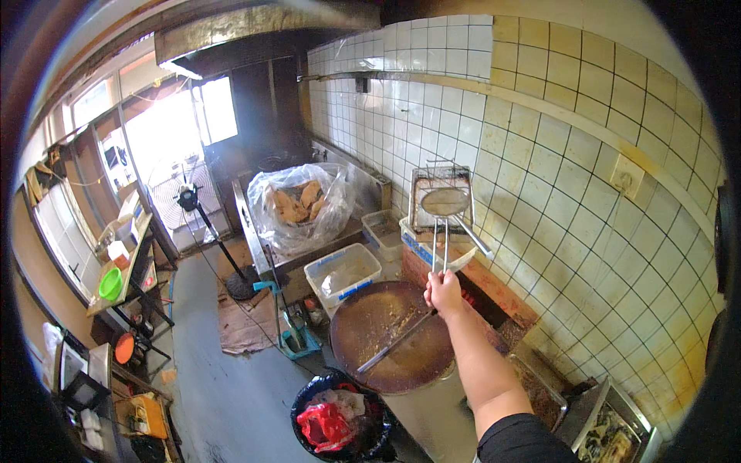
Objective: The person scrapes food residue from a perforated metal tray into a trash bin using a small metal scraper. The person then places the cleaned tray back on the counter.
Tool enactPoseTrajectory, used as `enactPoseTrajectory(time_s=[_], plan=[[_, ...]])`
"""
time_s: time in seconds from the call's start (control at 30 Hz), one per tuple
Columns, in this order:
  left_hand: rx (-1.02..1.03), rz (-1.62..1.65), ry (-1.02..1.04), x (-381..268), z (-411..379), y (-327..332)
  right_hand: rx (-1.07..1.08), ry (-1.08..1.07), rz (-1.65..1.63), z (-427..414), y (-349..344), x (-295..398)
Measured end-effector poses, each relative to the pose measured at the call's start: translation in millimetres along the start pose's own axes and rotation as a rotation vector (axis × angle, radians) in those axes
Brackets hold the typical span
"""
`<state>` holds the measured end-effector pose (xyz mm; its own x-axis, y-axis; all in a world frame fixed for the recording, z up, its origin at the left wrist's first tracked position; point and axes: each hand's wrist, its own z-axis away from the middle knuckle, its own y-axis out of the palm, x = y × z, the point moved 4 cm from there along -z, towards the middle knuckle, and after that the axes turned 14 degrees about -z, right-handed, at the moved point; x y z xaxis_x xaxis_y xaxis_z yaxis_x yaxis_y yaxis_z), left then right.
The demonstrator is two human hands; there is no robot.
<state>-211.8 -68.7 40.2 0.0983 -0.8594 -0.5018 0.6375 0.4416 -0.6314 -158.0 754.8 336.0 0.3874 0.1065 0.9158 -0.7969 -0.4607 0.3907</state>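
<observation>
My right hand [443, 294] reaches out over the wide pan and is closed around two slim metal rods [435, 250]. These rods run up to a round mesh skimmer [444, 202], and I cannot tell whether they belong to it. The skimmer's own metal handle [472, 234] slants down to the right. Behind the skimmer is a rectangular wire-mesh strainer [424, 179], above a white plastic tub [463, 259]. Brown liquid with floating crumbs fills the large round pan [343, 353]. A long metal rod [393, 344] crosses it, its upper end near my hand. My left hand is out of view.
A plastic bag [336, 197] of brown fried pieces sits on the metal counter. Plastic bins [343, 272] stand beside the pan. A bin with a black liner [301, 399] holds rubbish. A fan's pole [217, 237] rises from the floor. Metal trays [613, 425] lie lower right.
</observation>
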Motion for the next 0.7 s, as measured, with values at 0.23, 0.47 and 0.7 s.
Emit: enactPoseTrajectory(time_s=[0.23, 0.47, 0.7], plan=[[0.003, 0.056, -0.081, -87, -21, -16, -0.043, 0.001, -0.103, -1, 8, -33], [0.016, 0.075, -0.119, -101, -27, -8, 0.075, 0.392, -0.184, -69, -90, 100], [0.076, 0.058, -0.131, -112, -49, 10, -0.008, 0.567, 0.160, -126, -181, 149]])
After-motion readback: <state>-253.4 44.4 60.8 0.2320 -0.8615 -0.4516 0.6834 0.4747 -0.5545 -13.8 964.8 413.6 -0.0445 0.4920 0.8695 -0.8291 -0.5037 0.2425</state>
